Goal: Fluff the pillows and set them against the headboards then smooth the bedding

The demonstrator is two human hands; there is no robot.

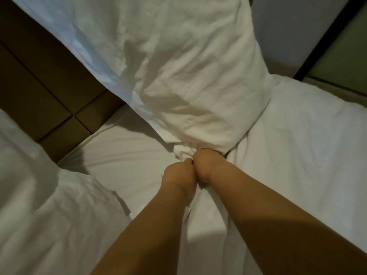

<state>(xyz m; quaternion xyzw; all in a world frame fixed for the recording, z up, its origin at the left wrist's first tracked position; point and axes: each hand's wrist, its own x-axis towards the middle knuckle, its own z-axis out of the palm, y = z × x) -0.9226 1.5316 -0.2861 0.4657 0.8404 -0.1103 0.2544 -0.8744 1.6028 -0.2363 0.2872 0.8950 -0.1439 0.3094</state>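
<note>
Rising white and heavily creased, the pillow point(178, 66) bunches at 1 corner.

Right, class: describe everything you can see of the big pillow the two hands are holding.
The pillow is large, white, in a creased, cotton-looking case. It runs slantwise from the top of the view down to its near corner, bunched where the left hand and right hand grip it side by side. Its right edge seems to rest against the bedding.

white pillow point(178, 66), brown headboard point(39, 80)
</note>
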